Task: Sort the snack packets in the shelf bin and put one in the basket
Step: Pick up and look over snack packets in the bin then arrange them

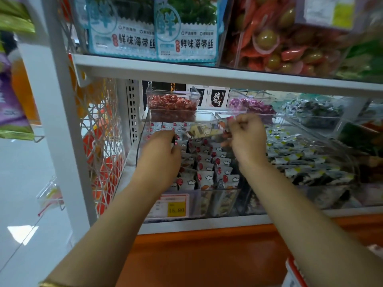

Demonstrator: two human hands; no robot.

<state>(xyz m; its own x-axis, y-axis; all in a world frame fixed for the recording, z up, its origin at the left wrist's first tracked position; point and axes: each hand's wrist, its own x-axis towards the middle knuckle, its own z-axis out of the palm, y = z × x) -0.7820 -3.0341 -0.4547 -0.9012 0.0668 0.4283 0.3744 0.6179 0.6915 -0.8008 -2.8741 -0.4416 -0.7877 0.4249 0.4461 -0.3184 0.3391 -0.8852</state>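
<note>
A: What could go wrong from here?

B: On the shelf (pixel 186 69) a neighbouring bin (pixel 300 160) sits just beside the clear bin (pixel 228 200), so a stray packet may land in the wrong stock. The snack packets (pixel 207 164) stand in tight rows, leaning on each other. A shove from the left hand (pixel 160 156) may topple a row. Its fingers curl down on their tops, and I cannot tell whether it grips one. The right hand (pixel 247 139) pinches one lifted packet (pixel 202 131) by its end, above the rows near the back. I judge that so small a hold may slip. No basket shows.

A: And the stuff itself?

B: The shelf looks like white painted metal, flat and hard. The bin is clear rigid plastic with straight walls. The packets are small flat pouches of glossy film — slick and light, I would guess — grey-white with a red dot and a cloud.
</note>
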